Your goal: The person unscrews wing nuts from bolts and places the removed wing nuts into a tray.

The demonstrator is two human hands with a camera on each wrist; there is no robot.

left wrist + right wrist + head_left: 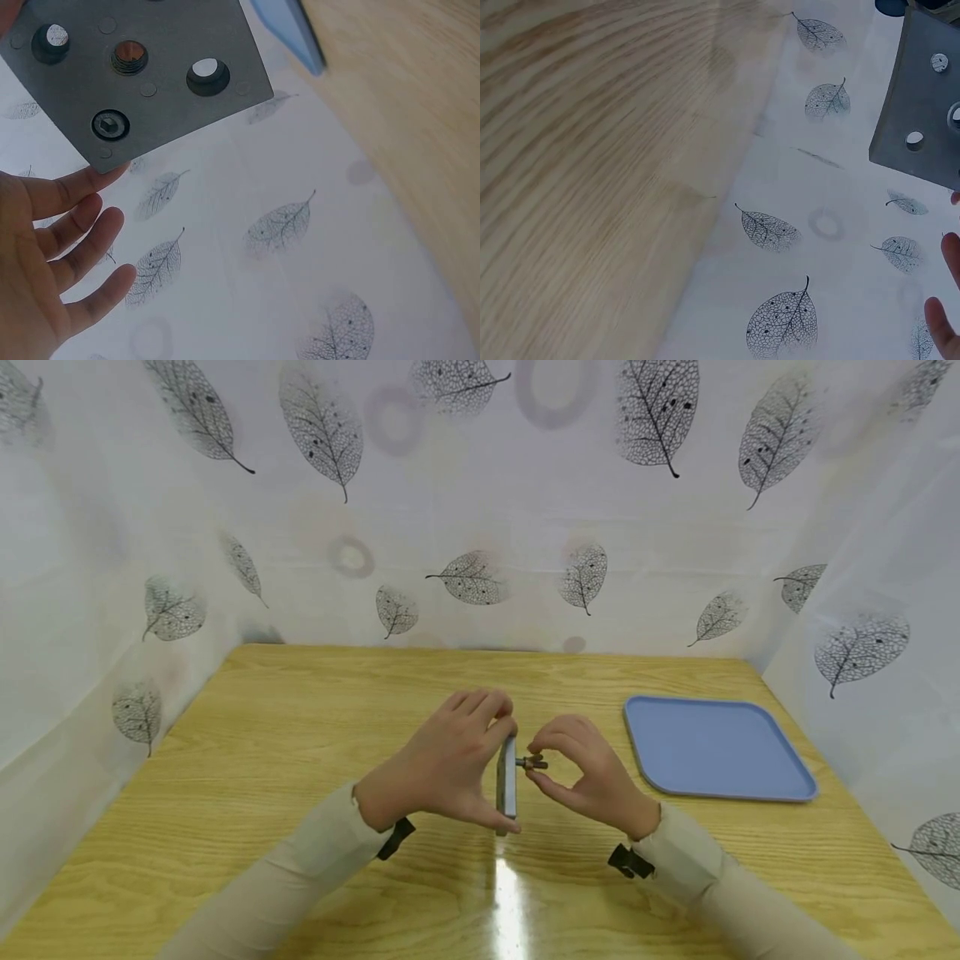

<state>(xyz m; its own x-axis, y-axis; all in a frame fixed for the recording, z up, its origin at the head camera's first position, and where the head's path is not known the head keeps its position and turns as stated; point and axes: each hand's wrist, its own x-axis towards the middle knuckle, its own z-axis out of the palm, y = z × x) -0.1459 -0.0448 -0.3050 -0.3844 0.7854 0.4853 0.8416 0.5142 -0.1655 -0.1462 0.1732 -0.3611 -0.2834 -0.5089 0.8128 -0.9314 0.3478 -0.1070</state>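
Observation:
A grey metal plate (507, 789) stands on edge above the table, and my left hand (450, 764) grips it by its upper and lower edges. From its right face sticks out a bolt with a wing-like head (536, 762). My right hand (592, 772) pinches that head between thumb and index finger. Up close in the left wrist view, the plate (169, 97) has several round holes. A socket-head screw (110, 125) sits in one, and a threaded hole (130, 57) shows a coppery inside. The right wrist view catches only part of the plate (907, 105).
A blue tray (720, 747) lies on the right of the wooden table (315, 710). White sheeting (480, 518) with a leaf print rises behind and at both sides. Dark bands (395, 839) circle both wrists.

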